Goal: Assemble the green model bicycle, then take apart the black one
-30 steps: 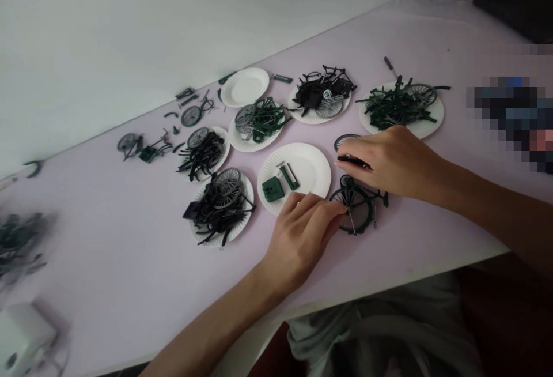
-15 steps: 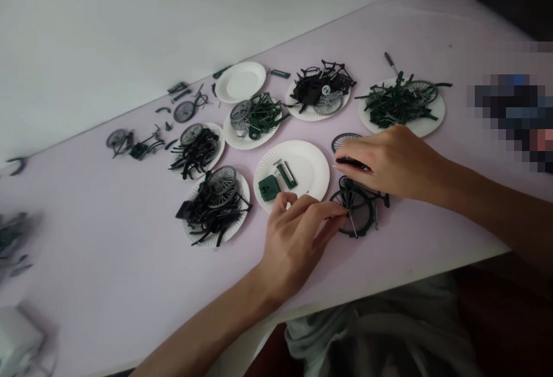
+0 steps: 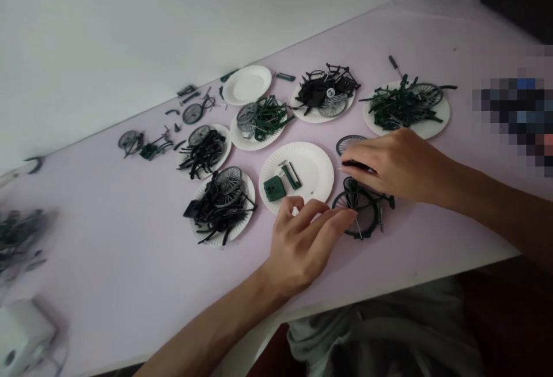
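Observation:
A small dark green model bicycle [image 3: 365, 210] lies on the pale lilac table [image 3: 129, 285], partly built. My left hand [image 3: 302, 244] rests beside it with fingers curled, its fingertips pinching at the rim of the model's wheel. My right hand [image 3: 395, 164] covers the upper part of the model and grips a thin black tool [image 3: 352, 164] between thumb and fingers. A loose wheel [image 3: 345, 143] lies just behind my right hand. The white paper plate [image 3: 317, 164] in front of my left hand holds a green block and a few small green parts.
Several paper plates with heaps of black or green bicycle parts stand in a row: [image 3: 222, 204], [image 3: 203, 149], [image 3: 259, 120], [image 3: 324, 94], [image 3: 406, 106]. An empty plate [image 3: 246, 84] sits by the wall. Loose parts [image 3: 147, 146] lie left. A white device [image 3: 23, 331] sits at bottom left.
My left hand's fingers have shifted slightly at the model's wheel, index finger lifting off the plate edge. My right hand stays on the model with the tool. The view drifted a little.

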A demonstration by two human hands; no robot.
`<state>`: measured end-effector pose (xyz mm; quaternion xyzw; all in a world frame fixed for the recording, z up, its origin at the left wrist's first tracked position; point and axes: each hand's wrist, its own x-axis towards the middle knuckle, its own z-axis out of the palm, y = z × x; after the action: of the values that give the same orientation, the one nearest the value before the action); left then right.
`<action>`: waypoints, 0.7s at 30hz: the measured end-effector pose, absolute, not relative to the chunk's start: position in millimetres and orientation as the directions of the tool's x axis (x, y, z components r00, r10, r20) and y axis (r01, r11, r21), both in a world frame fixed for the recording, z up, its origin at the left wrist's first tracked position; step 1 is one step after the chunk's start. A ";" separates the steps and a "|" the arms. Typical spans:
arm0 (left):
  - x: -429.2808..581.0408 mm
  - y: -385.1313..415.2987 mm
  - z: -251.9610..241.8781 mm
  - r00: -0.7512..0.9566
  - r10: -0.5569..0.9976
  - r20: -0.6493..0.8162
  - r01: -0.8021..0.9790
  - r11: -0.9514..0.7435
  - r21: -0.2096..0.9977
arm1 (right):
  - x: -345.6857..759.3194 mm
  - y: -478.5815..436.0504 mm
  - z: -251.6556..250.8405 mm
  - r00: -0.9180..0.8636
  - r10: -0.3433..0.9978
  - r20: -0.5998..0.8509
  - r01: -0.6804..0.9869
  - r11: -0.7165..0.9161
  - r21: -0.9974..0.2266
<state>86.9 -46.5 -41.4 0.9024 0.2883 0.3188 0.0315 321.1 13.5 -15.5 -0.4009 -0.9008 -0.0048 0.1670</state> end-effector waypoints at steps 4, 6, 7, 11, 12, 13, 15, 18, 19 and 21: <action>86.5 -46.1 -40.5 0.640 0.518 0.568 0.494 -0.843 0.213 | 320.9 13.4 -15.4 -0.620 0.727 0.294 0.727 0.674 -0.134; 87.2 -45.2 -39.4 0.641 0.493 0.588 0.484 -0.855 0.190 | 320.7 13.1 -15.0 -0.615 0.734 0.289 0.733 0.667 -0.133; 87.5 -44.6 -39.2 0.641 0.484 0.596 0.480 -0.859 0.181 | 320.7 12.9 -15.0 -0.613 0.734 0.292 0.736 0.665 -0.128; 87.5 -43.2 -41.9 0.632 0.491 0.600 0.482 -0.855 0.192 | 320.4 12.7 -16.6 -0.618 0.729 0.295 0.739 0.667 -0.098; 87.0 -43.1 -43.2 0.624 0.505 0.595 0.489 -0.847 0.206 | 320.3 12.7 -17.1 -0.620 0.727 0.296 0.738 0.668 -0.097; 86.5 -43.0 -44.6 0.616 0.520 0.592 0.496 -0.840 0.221 | 320.3 12.7 -17.4 -0.619 0.727 0.298 0.738 0.668 -0.097; 85.4 -43.0 -46.8 0.605 0.536 0.589 0.502 -0.831 0.240 | 320.2 12.7 -17.5 -0.617 0.728 0.299 0.738 0.667 -0.100; 84.8 -43.3 -47.9 0.614 0.531 0.584 0.485 -0.838 0.252 | 320.2 12.5 -16.6 -0.617 0.735 0.282 0.739 0.664 -0.114; 85.2 -43.5 -47.8 0.618 0.533 0.578 0.477 -0.839 0.264 | 320.3 12.4 -16.3 -0.617 0.737 0.275 0.740 0.663 -0.117; 87.0 -43.9 -47.1 0.615 0.544 0.571 0.463 -0.835 0.297 | 320.2 12.1 -15.7 -0.616 0.742 0.266 0.744 0.658 -0.115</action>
<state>87.0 -43.9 -47.1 0.8967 0.2805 0.3370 0.0601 320.2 12.1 -15.7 -0.4133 -0.8988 -0.0031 0.1464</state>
